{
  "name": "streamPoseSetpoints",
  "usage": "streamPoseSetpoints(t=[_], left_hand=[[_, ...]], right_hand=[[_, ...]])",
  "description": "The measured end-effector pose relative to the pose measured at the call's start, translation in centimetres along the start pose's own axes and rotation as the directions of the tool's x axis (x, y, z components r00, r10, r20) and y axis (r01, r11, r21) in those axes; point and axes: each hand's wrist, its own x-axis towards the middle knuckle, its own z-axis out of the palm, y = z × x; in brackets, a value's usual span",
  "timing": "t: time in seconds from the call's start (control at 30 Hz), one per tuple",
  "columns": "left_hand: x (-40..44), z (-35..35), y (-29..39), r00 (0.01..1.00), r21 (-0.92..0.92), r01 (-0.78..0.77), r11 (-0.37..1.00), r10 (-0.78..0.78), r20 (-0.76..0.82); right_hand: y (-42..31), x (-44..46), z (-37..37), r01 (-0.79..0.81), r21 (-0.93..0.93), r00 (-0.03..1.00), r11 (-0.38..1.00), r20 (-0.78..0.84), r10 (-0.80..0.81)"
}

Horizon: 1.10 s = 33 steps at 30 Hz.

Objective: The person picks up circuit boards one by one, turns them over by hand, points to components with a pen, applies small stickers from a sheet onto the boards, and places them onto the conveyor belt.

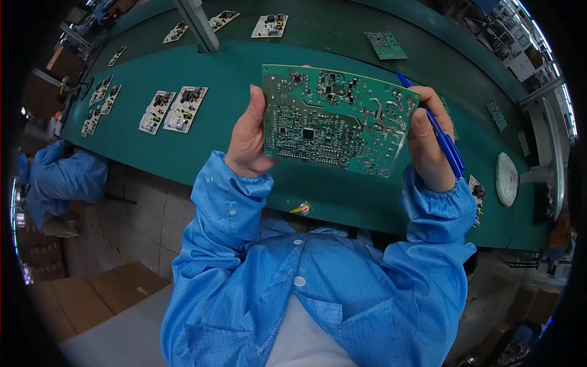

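One printed circuit board, clamped between left grip and right grip; right grip also holds one blue pen. Two white-edged boards lie on the table, nearest leftward of left grip.

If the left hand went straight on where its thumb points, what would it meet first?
Besides the green circuit board it holds, the left hand would probably meet the pale board lying farther back; depth is unclear, so it may pass above.
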Motion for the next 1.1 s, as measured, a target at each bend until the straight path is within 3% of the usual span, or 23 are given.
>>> streamPoseSetpoints(t=[0.1,0.17,0.2,0.27,0.8,0.9,0.97,1.1], left_hand=[[0.2,-0.1,-0.4,0.999,0.052,-0.021,0.998,0.020,0.033],[0.2,-1.1,-0.5,0.969,0.001,0.005,1.000,-0.005,0.246],[0.1,-0.7,-0.5,0.970,0.002,0.000,1.000,-0.001,0.244],[-0.1,0.7,-0.2,1.000,0.373,0.000,0.928,-0.009,0.021],[0.2,1.9,-0.5,1.000,0.445,0.000,0.896,0.014,-0.026],[0.2,1.8,-0.7,0.999,0.431,0.006,0.902,0.009,-0.033],[0.3,1.7,-0.7,0.999,0.422,0.014,0.907,0.000,-0.032],[0.4,1.8,-0.9,0.999,0.421,0.016,0.907,0.006,-0.051]], right_hand=[[0.2,0.1,-0.4,0.045,-0.001,0.999,0.999,0.007,-0.045],[0.2,0.0,-0.5,0.040,0.011,0.999,0.999,-0.010,-0.040],[0.1,-0.1,-0.4,0.040,0.013,0.999,0.999,-0.004,-0.040],[0.0,-0.1,-0.2,0.019,0.099,1.000,0.995,-0.004,-0.019],[0.4,-0.1,-1.3,-0.061,0.127,0.998,0.990,-0.002,0.061],[0.5,0.1,-1.9,-0.118,0.226,0.990,0.967,0.099,0.098],[-0.1,-0.2,-1.4,-0.112,0.089,0.992,0.990,0.072,0.105],[-0.8,-0.1,-0.5,-0.114,-0.017,0.986,0.993,0.118,0.115]])
